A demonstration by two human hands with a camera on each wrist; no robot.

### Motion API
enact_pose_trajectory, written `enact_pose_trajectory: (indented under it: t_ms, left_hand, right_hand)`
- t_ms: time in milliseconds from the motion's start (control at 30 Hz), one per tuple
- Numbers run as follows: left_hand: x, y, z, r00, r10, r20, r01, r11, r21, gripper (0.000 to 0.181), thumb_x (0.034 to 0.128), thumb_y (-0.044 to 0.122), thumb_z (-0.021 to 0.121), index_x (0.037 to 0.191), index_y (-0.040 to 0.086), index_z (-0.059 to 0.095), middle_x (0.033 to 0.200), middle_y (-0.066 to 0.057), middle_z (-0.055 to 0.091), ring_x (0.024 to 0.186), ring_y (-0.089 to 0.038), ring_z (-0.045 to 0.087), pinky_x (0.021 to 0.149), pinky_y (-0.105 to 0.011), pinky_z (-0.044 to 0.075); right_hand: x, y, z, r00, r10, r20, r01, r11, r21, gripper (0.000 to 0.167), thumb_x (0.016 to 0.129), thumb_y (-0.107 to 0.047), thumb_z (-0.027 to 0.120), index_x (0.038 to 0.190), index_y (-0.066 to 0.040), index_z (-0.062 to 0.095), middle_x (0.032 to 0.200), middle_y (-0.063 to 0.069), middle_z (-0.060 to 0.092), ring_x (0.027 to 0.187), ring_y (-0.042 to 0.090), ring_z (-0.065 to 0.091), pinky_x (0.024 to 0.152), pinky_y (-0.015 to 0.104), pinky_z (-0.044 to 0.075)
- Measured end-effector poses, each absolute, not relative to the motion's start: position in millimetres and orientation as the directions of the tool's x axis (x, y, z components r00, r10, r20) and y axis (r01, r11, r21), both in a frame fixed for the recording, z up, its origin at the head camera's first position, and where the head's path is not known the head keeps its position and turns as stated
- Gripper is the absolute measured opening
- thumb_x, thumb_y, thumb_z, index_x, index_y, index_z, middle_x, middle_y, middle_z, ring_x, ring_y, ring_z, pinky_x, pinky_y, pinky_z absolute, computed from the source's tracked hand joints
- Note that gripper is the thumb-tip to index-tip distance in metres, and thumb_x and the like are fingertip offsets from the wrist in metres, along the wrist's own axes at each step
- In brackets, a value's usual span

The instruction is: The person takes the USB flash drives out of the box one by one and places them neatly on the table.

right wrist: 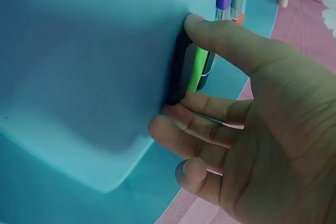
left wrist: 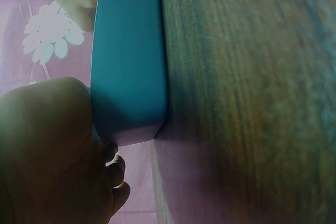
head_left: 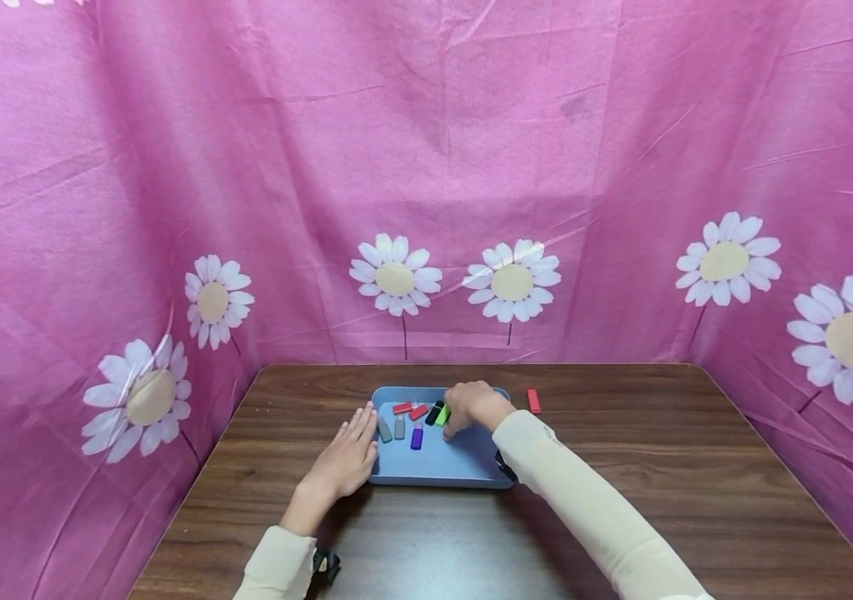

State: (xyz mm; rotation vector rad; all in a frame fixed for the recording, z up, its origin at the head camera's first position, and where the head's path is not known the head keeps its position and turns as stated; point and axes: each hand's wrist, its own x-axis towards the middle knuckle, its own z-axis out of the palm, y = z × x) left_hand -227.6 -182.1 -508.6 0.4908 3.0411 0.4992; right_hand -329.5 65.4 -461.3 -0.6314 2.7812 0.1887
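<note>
The wood-grained counter (head_left: 621, 408) fills the lower middle of the head view, and the blue tray (head_left: 441, 468) sits at its centre. At the tray's left edge, the left hand (head_left: 345, 456) rests with fingers extended against the rim. The right hand (head_left: 477, 407), toward the tray's upper right, pinches a dark stick (right wrist: 184, 69) end to end, thumb above and fingers below in the right wrist view. The stick's long axis runs near-vertical there, just left of a green stick (right wrist: 198, 69); the right hand is clearly nearer, and lifting seems to hinge on that lengthwise pinch.
</note>
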Motion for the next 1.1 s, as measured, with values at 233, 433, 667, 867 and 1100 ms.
enact_pose_trajectory:
  t_ms: [233,433,667,867,1100]
  left_hand:
    - [-226.7,-180.8,-507.8,-0.952,0.306,0.028,0.298,0.898,0.323,0.059,0.1136,0.022,0.042,0.164,-0.008,0.031,0.176,-0.022,0.022,0.164,-0.040,0.024,0.133,-0.058,0.025]
    - [-227.0,-181.0,-507.3,-0.951,0.309,0.026,0.300,0.895,0.331,0.060,0.1132,0.021,0.042,0.164,-0.008,0.030,0.177,-0.022,0.021,0.164,-0.041,0.023,0.133,-0.058,0.024]
    - [-227.3,-181.3,-508.2,-0.942,0.329,0.070,0.333,0.879,0.341,0.059,0.1109,0.017,0.042,0.162,-0.011,0.032,0.174,-0.027,0.025,0.161,-0.046,0.026,0.131,-0.063,0.026]
    - [-225.8,-180.6,-508.7,-0.935,0.341,0.100,0.354,0.873,0.336,0.058,0.1096,0.015,0.042,0.160,-0.013,0.034,0.173,-0.029,0.027,0.160,-0.048,0.029,0.129,-0.065,0.028]
    - [-227.0,-179.7,-508.0,-0.947,0.314,0.064,0.319,0.898,0.303,0.057,0.1123,0.017,0.044,0.162,-0.010,0.034,0.175,-0.024,0.026,0.163,-0.043,0.026,0.132,-0.059,0.027]
  right_hand:
    - [-330.8,69.0,-461.2,-0.851,-0.425,-0.309,-0.461,0.886,0.051,0.047,0.085,-0.056,0.085,0.105,-0.017,0.070,0.091,-0.004,0.061,0.085,0.014,0.055,0.084,0.035,0.054]
    - [-334.3,73.5,-461.4,-0.838,-0.448,-0.311,-0.477,0.879,0.021,0.040,0.083,-0.048,0.090,0.103,-0.019,0.072,0.097,-0.005,0.066,0.088,0.013,0.055,0.087,0.036,0.056]
    - [-336.4,77.3,-463.9,-0.830,-0.464,-0.310,-0.490,0.872,0.007,0.044,0.083,-0.045,0.090,0.112,-0.018,0.072,0.106,-0.003,0.069,0.092,0.014,0.057,0.093,0.037,0.057]
    - [-335.2,79.3,-463.8,-0.828,-0.469,-0.308,-0.491,0.871,-0.007,0.051,0.084,-0.043,0.090,0.123,-0.016,0.073,0.115,-0.001,0.072,0.097,0.014,0.061,0.100,0.040,0.058]
    - [-333.5,80.7,-463.6,-0.820,-0.493,-0.291,-0.515,0.857,-0.001,0.052,0.083,-0.043,0.090,0.125,-0.017,0.073,0.118,-0.001,0.072,0.100,0.014,0.062,0.101,0.041,0.058]
